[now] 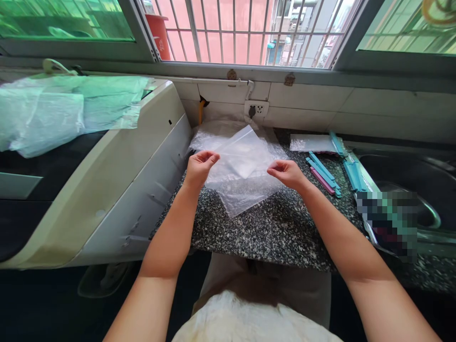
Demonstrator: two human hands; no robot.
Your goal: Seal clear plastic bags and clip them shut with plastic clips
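"Left hand [202,167]?"
"Thumb and forefinger pinched on a corner of the clear zip-top bag [245,154]."
"Right hand [288,172]?"
"Fingertips together beside it; can't tell if they grip."
"Beneath the bag?"
"Loose plastic bags [244,202] on speckled countertop [242,235], bag clips [325,170] rightward."

In front of you, a flat, see-through plastic bag [245,154] with a straight banded edge is turned askew, one corner pointing away from you, over larger, crinkled clear sheeting [237,202] spread loosely on the speckled tabletop [249,237].
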